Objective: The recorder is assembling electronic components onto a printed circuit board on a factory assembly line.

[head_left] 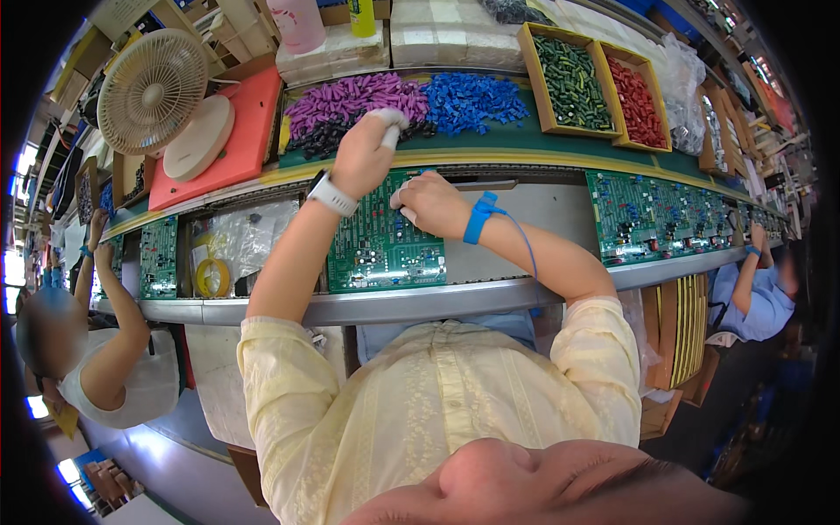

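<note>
My left hand (369, 150), white covers on its fingertips and a white watch on the wrist, reaches over the near edge of a pile of purple parts (350, 98) and black parts (328, 140). Its fingers are bent together; what they pinch, if anything, is hidden. Below it lies a green circuit board (372, 267) with many small components. My right hand (433, 204), wearing a blue wrist strap (480, 217) with a cord, rests at the board's upper right. Its covered fingers are closed and pressed close to the board, hiding whatever is in them.
Blue parts (472, 101) lie beside the purple ones. Boxes of green parts (573, 83) and red parts (634, 103) stand farther right. A fan (153, 92) sits at left. More circuit boards (634, 214) line the rail rightward. A tape roll (212, 277) lies at left; co-workers flank me.
</note>
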`<state>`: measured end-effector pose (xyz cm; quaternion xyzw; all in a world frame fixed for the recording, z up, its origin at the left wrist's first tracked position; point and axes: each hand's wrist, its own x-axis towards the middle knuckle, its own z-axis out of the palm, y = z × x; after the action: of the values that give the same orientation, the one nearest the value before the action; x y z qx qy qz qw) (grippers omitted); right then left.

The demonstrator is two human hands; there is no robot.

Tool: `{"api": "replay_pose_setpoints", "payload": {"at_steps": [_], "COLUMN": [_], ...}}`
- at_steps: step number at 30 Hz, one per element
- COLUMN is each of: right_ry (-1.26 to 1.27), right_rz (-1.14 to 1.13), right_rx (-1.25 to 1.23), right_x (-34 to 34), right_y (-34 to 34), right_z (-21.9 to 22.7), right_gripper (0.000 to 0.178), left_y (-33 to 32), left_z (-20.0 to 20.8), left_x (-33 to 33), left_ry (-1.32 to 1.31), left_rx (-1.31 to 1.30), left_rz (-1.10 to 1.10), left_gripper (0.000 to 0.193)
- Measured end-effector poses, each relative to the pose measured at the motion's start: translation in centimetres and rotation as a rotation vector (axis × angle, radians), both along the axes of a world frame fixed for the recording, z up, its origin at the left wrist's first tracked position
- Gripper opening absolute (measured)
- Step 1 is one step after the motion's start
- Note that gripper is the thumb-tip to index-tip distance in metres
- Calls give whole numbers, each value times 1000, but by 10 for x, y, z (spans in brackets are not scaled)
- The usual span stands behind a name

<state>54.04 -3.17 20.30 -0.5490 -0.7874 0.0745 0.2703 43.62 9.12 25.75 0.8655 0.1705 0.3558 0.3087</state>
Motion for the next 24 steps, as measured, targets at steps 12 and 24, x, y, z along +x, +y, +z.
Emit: {"api": "replay_pose_setpoints", "payload": {"at_steps": [12, 24], "right_ry": [-91, -73], "right_rz": [-21, -57], "right_rx": [-34, -27], "right_x": [-2, -4], "right_y": [0, -3], "right_z": [3, 2], "right_gripper": [10, 8], "left_y": [-22, -28], "left_z": [-18, -25], "left_x": [-65, -65], "left_ry": [216, 350], "left_rx": [-338, -158], "left_rz": [82, -12], "left_gripper": [20, 15]}}
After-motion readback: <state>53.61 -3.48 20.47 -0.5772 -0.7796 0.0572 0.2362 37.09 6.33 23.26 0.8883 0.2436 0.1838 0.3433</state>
